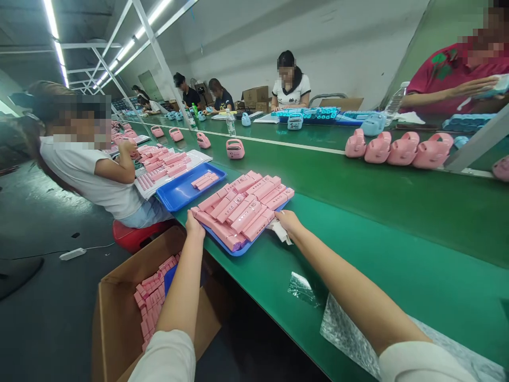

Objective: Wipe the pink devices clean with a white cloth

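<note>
A blue tray (238, 251) heaped with long pink boxes (244, 204) is at the near edge of the green table. My left hand (194, 225) grips its left corner, fingers mostly hidden behind the rim. On the opposite side my right hand (289, 223) holds the tray's edge, with a crumpled white tissue (280, 232) beneath the palm. Just beyond stands a second blue tray (170, 199) with a few pink pieces (205, 180) in it.
Below on the left, an open cardboard box (119, 318) contains more pink boxes. Bubble wrap (350, 339) and clear plastic film (302, 286) lie on the table (377, 233). Pink handled cases (433, 150) line the conveyor. A co-worker (87, 170) sits at the left; others work opposite.
</note>
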Demonstrator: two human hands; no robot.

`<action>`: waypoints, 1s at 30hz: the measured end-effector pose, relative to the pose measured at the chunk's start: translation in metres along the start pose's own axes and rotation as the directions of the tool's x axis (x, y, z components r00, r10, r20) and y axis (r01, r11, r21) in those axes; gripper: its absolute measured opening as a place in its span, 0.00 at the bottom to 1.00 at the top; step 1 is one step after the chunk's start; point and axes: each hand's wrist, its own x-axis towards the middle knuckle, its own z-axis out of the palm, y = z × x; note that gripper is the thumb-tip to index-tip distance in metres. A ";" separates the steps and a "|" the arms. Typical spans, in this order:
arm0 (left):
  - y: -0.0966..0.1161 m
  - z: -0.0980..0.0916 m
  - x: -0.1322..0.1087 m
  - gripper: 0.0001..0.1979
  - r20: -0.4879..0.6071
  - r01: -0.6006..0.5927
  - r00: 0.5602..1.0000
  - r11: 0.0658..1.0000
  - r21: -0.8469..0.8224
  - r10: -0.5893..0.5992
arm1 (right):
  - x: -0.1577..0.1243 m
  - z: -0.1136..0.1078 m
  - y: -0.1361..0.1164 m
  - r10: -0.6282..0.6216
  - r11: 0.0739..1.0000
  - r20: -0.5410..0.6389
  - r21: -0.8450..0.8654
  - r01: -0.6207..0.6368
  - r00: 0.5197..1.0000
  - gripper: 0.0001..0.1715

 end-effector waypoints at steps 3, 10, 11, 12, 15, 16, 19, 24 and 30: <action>-0.001 -0.004 -0.016 0.18 -0.021 0.009 1.000 1.000 -0.017 -0.009 | -0.012 -0.011 0.006 0.006 1.000 -0.006 -0.003 -0.006 1.000 0.19; -0.003 -0.013 -0.058 0.18 -0.016 0.021 1.000 0.999 -0.026 -0.021 | -0.043 -0.039 0.023 0.016 1.000 -0.030 -0.012 -0.016 0.999 0.18; -0.004 -0.014 -0.064 0.17 -0.016 0.023 1.000 0.999 -0.027 -0.023 | -0.048 -0.043 0.026 0.017 1.000 -0.033 -0.009 -0.017 0.999 0.18; -0.004 -0.015 -0.071 0.17 -0.016 0.023 1.000 0.999 -0.027 -0.024 | -0.052 -0.047 0.028 0.018 1.000 -0.035 -0.005 -0.018 0.999 0.17; -0.006 -0.018 -0.090 0.16 -0.013 0.024 1.000 0.999 -0.035 -0.024 | -0.066 -0.059 0.034 0.019 1.000 -0.041 0.006 -0.019 0.999 0.17; -0.006 -0.019 -0.097 0.15 -0.011 0.025 1.000 0.999 -0.040 -0.025 | -0.071 -0.063 0.036 0.020 1.000 -0.043 0.007 -0.020 0.999 0.17; -0.009 -0.023 -0.115 0.12 -0.007 0.031 0.999 0.998 -0.053 -0.031 | -0.085 -0.076 0.043 0.030 1.000 -0.048 0.003 -0.030 0.998 0.16; -0.016 -0.029 -0.146 0.07 0.024 0.045 0.999 0.997 -0.061 -0.043 | -0.105 -0.100 0.055 0.048 0.999 -0.050 -0.001 -0.048 0.998 0.15; -0.023 -0.036 -0.181 0.08 0.112 0.067 0.992 0.996 -0.063 -0.060 | -0.122 -0.127 0.069 0.055 0.998 -0.085 0.000 -0.055 0.995 0.14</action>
